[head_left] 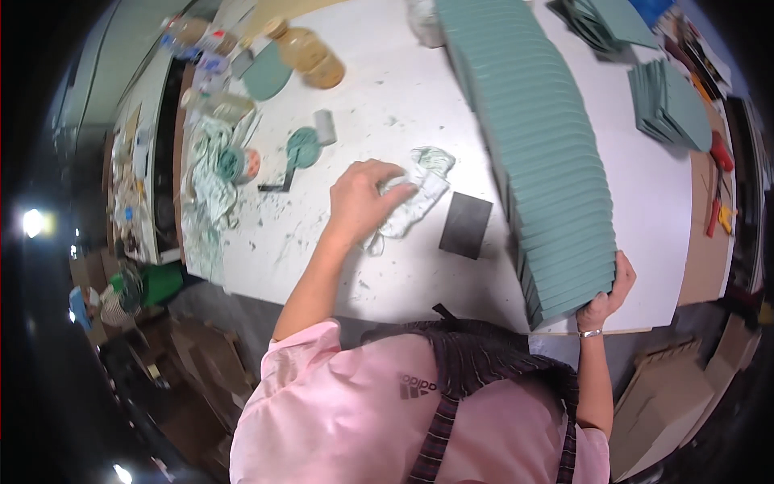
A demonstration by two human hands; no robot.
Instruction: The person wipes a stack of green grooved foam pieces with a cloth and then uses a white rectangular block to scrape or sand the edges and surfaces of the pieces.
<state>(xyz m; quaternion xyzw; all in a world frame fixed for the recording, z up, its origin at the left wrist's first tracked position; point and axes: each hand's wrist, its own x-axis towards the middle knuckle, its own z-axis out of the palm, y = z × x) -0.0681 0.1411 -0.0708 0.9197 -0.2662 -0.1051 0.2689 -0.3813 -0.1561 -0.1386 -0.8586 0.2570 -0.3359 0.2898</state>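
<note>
The left hand [360,202] lies palm down on a crumpled white cloth [415,194] stained green, and its grip is closed over the near part of the cloth, the fingers pressing it to the white counter [387,89]. The right hand [610,292] holds the near end of a long row of green tiles [548,153] (they stand on edge, packed close together), with the fingers curled around the last tile at the counter's front edge. Just between cloth and row lies a dark grey square sheet [466,225], flat, touching neither. Further from the left hand, a small roller [302,149] coated green rests among green smears. Beyond it stand an amber jar [310,55] and a green round lid [267,71]. At far right, more green tiles lie in loose stacks [667,105].
</note>
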